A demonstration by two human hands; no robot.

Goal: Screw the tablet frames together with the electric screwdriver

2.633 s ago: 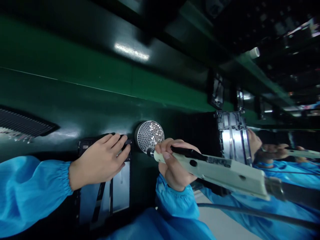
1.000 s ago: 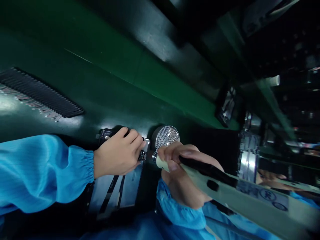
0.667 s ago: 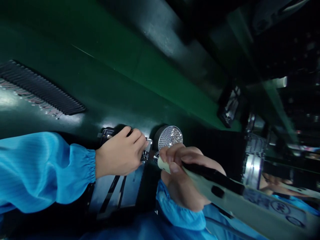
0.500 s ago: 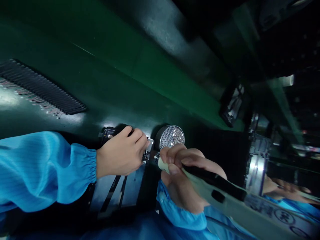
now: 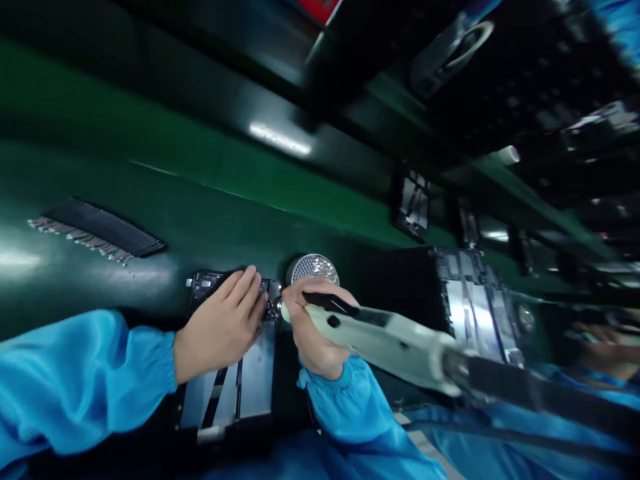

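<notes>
My left hand (image 5: 223, 327) lies with fingers stretched across the top end of an opened flat electronic device (image 5: 256, 387), which shows dark circuitry above and silver panels below. My right hand (image 5: 320, 337) is closed round a pale electric screwdriver (image 5: 413, 345), held slanting with its rear toward the right. Its tip points at the device's upper right corner, close to my left fingertips; whether it touches a screw I cannot tell. Just behind my right fingers stands a round screw holder (image 5: 314, 265) with a perforated top and shiny screws in it.
A fanned row of thin black parts with wire ends (image 5: 103, 230) lies on the green bench mat (image 5: 200, 213) at left. Right of me, similar devices (image 5: 467, 300) stand in a stack, and another (image 5: 414, 203) lies farther back. A co-worker's hand (image 5: 607, 350) shows at far right.
The screwdriver and my right hand have moved left, bringing the tip to the device's corner. My left fingers have straightened out. The head view has shifted, showing more of the right side.
</notes>
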